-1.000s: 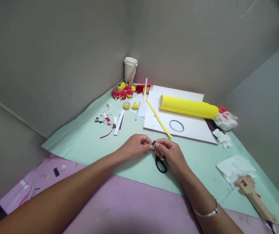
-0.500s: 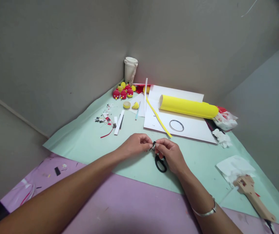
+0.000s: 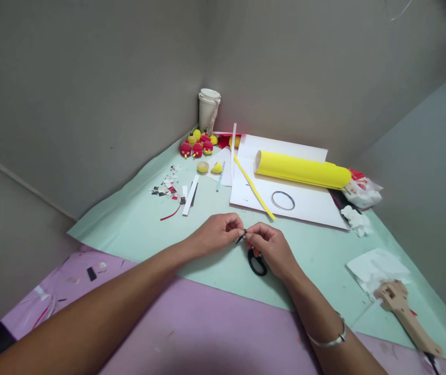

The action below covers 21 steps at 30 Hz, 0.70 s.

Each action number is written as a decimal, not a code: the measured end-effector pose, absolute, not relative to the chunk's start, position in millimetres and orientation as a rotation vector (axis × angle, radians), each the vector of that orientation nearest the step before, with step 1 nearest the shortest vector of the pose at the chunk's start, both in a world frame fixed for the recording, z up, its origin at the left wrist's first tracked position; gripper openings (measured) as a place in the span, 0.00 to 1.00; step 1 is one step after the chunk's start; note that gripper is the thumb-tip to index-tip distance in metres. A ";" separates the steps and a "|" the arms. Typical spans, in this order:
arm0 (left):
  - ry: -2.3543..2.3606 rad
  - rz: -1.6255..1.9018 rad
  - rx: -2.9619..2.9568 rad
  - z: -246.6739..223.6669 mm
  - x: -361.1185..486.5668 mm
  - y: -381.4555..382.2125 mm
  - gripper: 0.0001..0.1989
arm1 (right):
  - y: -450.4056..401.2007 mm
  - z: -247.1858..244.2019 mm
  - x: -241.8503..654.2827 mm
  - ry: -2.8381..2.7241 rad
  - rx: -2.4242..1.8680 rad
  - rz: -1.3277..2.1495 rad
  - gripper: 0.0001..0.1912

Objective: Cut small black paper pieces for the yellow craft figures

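My left hand is closed, thumb and forefinger pinching a small black strip that looks like paper. The fingertips of my right hand close on the strip's other side, almost touching the left ones. Just below the right fingers is the black handle loop of a pair of scissors. A dark pointed tip shows under the left fingertips. The right fingers hide most of the scissors, and I cannot tell whether they are held or lie on the green sheet.
Red and yellow paper balls cluster by a white cup. Paper scraps lie left. A yellow roll and a ring rest on white board. A glue gun lies right, beside tissue.
The black strip between my fingertips has turned and dropped slightly, so less of it shows. Both hands stay almost in place.
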<state>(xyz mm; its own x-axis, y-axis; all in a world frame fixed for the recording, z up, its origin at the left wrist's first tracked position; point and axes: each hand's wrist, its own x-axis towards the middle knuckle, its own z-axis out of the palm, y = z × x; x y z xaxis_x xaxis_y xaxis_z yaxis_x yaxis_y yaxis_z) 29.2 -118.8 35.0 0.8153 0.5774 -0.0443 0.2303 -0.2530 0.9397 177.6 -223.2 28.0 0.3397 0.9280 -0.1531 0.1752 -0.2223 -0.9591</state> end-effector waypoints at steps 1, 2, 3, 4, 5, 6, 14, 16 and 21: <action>0.598 0.375 1.864 35.7 28.8 -119.4 0.06 | -223.2 27.8 178.2 -1.000 -1.643 0.991 0.06; 0.582 0.381 1.897 36.6 28.4 -119.9 0.06 | -223.2 27.5 178.9 -0.991 -1.640 0.996 0.05; 0.567 0.389 1.934 37.5 28.1 -120.4 0.06 | -223.2 27.2 179.7 -0.985 -1.636 1.003 0.05; 0.549 0.395 1.971 38.4 27.9 -120.8 0.06 | -223.1 26.7 180.4 -0.978 -1.630 1.011 0.04; 0.530 0.400 2.005 39.3 27.7 -121.1 0.06 | -223.0 26.2 181.1 -0.972 -1.623 1.020 0.04; 0.511 0.404 2.034 40.2 27.6 -121.3 0.06 | -222.8 25.7 181.8 -0.964 -1.616 1.028 0.03; 0.470 0.385 1.942 44.9 25.8 -120.3 0.05 | -221.7 21.6 185.1 -0.914 -1.559 1.061 0.04; 0.473 0.376 1.828 44.2 25.9 -118.7 0.05 | -222.1 20.8 185.4 -0.903 -1.543 1.057 0.04; 0.519 0.301 1.617 34.2 29.6 -112.5 0.08 | -223.3 20.1 185.4 -0.906 -1.497 1.042 0.09</action>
